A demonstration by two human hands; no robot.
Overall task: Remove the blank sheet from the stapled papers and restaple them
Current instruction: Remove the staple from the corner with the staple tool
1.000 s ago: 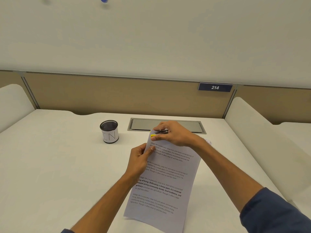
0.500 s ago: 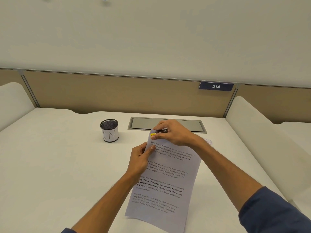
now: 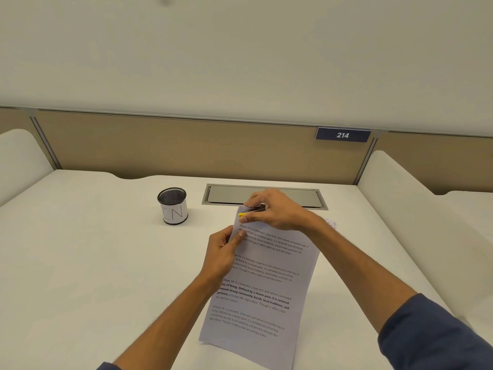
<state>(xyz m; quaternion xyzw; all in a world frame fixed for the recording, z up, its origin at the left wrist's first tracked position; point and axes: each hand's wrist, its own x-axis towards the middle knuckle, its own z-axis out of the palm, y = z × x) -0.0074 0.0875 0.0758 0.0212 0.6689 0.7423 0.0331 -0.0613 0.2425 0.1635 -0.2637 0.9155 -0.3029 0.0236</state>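
Two bare forearms reach into the head view from the lower edge, each ending in a bare hand: the left hand and the right hand. No ring, watch or bracelet shows on either wrist or on the fingers that can be seen. The right arm wears a dark navy-blue fabric sleeve, pushed up so that it ends below the elbow, with soft folds in the cloth. A small sliver of the same dark blue cuff shows on the left arm.
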